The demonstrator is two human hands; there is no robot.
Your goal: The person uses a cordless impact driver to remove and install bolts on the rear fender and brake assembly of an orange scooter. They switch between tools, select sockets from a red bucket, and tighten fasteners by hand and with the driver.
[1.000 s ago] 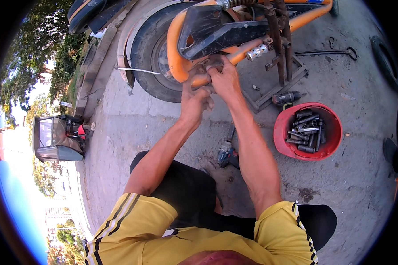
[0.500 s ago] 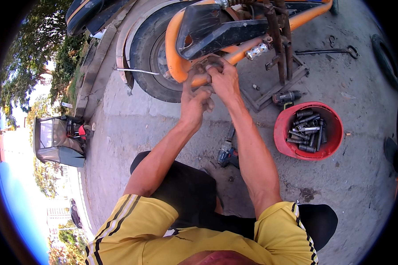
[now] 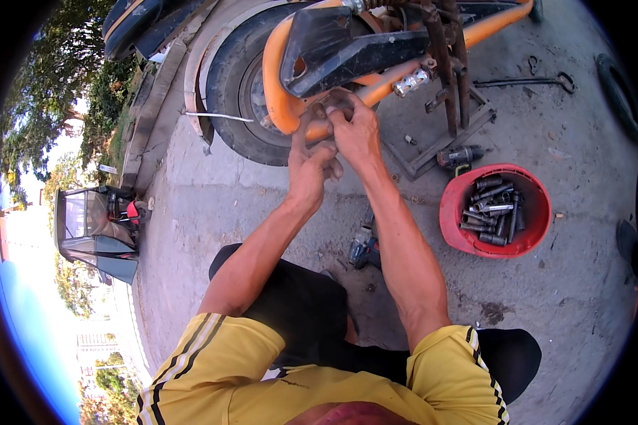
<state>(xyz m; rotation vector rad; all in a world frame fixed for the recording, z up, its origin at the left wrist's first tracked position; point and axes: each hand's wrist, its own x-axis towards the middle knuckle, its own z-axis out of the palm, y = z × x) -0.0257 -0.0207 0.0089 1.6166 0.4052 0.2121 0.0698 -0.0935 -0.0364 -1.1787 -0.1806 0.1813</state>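
Both my hands are up against the lower orange frame tube [image 3: 386,88] of a motorbike. With its forefinger along the tube's near bend, my left hand [image 3: 309,164] has its other fingers curled in. My right hand [image 3: 356,131] is close beside it, thumb and fingers pinched together at a small dirty metal part [image 3: 320,111] on the frame. The fingers largely cover that spot, so what either hand grips does not show. Behind them is the wheel with its dusty black tyre [image 3: 223,92], and above them a black plastic side panel [image 3: 368,57].
To the right, a red hard hat [image 3: 455,230] holds several dark sockets [image 3: 500,209]. One power tool [image 3: 461,156] lies beyond it, another [image 3: 362,248] below my right forearm. A rusty metal stand [image 3: 439,71] is beside the bike. A long bar [image 3: 521,82] lies farther right.
My right hand has shifted slightly left at the frame tube, its fingers still pinched. The left hand stays nearly in place. At far left, the covered vehicle has shifted slightly in view.
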